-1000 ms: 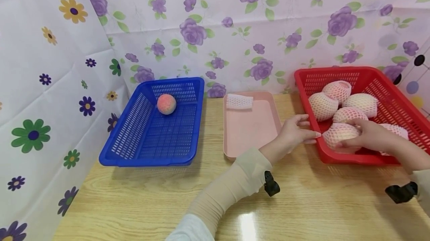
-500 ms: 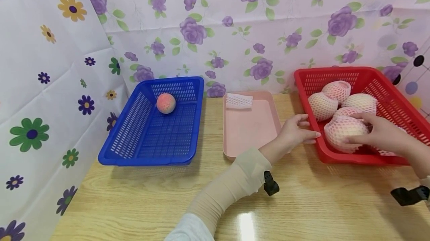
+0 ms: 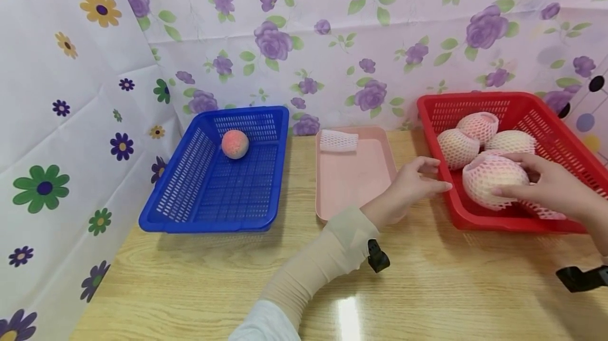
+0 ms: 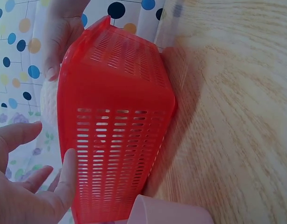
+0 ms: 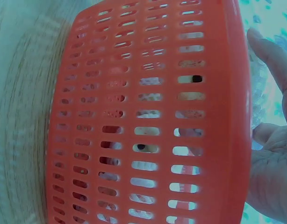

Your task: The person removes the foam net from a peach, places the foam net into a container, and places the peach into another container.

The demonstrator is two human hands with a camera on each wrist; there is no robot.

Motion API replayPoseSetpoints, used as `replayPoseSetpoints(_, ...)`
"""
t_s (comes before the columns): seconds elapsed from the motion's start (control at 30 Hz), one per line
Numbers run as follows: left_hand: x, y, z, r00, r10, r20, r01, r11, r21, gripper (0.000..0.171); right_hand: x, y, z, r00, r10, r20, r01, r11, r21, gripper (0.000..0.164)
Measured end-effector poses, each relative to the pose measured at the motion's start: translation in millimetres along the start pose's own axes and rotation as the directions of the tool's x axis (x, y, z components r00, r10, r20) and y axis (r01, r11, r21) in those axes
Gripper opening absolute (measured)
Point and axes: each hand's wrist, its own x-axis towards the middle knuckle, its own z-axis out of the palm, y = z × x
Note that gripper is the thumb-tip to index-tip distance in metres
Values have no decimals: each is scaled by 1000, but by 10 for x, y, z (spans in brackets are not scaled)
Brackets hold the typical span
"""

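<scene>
My right hand (image 3: 553, 185) grips a peach (image 3: 496, 180) wrapped in a foam net, thumb on its near side and fingers over the top. The peach is at the left part of the red basket (image 3: 458, 219), above the other wrapped fruit. In the right wrist view the basket wall hides most of the peach. My left hand (image 3: 415, 182) is at the basket's left rim, fingers loosely bent; in the left wrist view one fingertip (image 4: 69, 156) touches the side. Several wrapped fruits, such as one (image 3: 457, 148) at the left, lie in the basket.
A blue basket (image 3: 209, 225) on the left holds one bare peach (image 3: 235, 144). Between the baskets lies a pink tray (image 3: 353, 182) with a loose white foam net (image 3: 339, 141) at its back. A flowered cloth (image 3: 304, 40) hangs behind the wooden table (image 3: 214, 283).
My right hand has taken the wrapped peach up from the basket's near left corner and moved it slightly right and back. My left hand stays at the rim.
</scene>
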Motion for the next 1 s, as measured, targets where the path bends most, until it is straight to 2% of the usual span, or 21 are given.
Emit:
replayPoseSetpoints(0.17, -52, 39, -37, 995, 92, 24, -93, 993, 72, 43, -27, -14, -19, 999, 27, 34, -29, 996, 80, 80)
replayPoseSetpoints(0.37, -79, 54, -38, 983, 166, 75, -175, 976, 127, 56, -64, -15, -22, 997, 66, 47, -72, 988, 137, 82)
replayPoseSetpoints(0.57, -90, 80, -12, 977, 178, 119, -194, 971, 140, 63, -77, -19, -6, 999, 40, 26, -44, 985, 165, 76)
replayPoseSetpoints(0.8, -99, 92, 20, 969, 164, 183, -180, 981, 74, 65, -128, -40, 34, 999, -38, -17, 41, 973, 228, 67)
replayPoseSetpoints(1.0, -128, 111, 37, 969, 160, 186, -187, 973, 134, 61, -184, -120, 45, 993, -113, -27, 115, 943, 311, 62)
